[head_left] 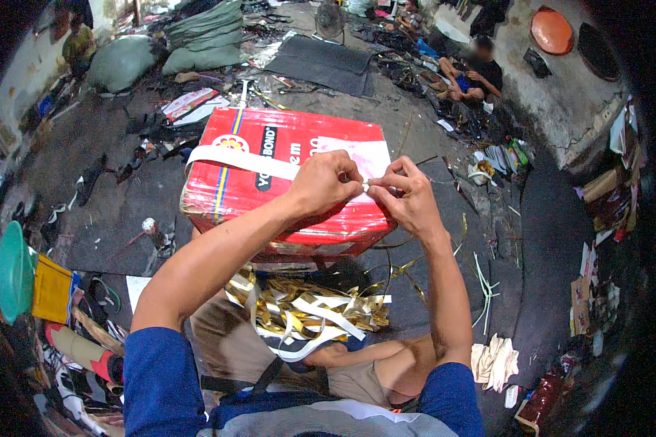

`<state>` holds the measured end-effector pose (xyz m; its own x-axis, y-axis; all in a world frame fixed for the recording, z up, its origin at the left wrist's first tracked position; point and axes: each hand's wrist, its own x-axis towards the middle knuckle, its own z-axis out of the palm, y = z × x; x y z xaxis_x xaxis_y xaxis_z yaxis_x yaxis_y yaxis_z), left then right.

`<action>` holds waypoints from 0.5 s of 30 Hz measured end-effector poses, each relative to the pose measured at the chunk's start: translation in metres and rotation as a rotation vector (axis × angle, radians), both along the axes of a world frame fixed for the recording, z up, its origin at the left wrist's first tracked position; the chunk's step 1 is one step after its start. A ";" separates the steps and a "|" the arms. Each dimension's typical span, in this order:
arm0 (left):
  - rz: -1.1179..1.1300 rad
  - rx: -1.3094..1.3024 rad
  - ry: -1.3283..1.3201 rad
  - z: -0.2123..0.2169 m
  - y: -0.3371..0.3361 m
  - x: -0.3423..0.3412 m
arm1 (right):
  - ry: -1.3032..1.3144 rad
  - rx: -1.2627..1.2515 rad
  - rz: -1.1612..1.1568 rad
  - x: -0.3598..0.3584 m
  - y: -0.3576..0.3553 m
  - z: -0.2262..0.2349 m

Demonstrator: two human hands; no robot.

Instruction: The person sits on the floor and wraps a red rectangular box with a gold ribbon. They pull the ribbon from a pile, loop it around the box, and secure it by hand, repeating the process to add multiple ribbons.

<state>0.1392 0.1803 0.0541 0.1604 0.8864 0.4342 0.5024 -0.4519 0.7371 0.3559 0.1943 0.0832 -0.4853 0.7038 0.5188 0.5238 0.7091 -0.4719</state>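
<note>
A red carton (270, 211) wrapped in shiny clear film stands in front of me. Across its top lies a flat white strip (244, 159), which passes beneath my left forearm and wrist. My left hand (329, 180) is closed in a pinch at the strip's small white end, above the carton's right side. Facing it, fingertips almost touching, my right hand (408, 195) pinches the same white bit. Much of what lies between the fingers is hidden. A pale pink-white sheet (368, 156) rests on the carton top behind my hands.
Gold and white strips (328, 309) lie heaped at my lap. On the left are a green basin (13, 273) and a yellow container (53, 290). Stuffed sacks (204, 40) and a dark mat (321, 64) lie farther back. Another person (477, 73) sits by the right wall amid scraps.
</note>
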 end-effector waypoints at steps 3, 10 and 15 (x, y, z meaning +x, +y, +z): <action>0.015 0.039 0.022 0.002 0.001 0.000 | 0.012 -0.085 -0.109 -0.007 -0.007 0.003; 0.089 0.052 0.065 0.003 -0.002 0.006 | 0.213 -0.298 -0.182 -0.012 0.007 -0.020; 0.032 -0.050 0.213 0.020 0.015 0.003 | 0.395 -0.533 -0.157 -0.015 0.020 -0.027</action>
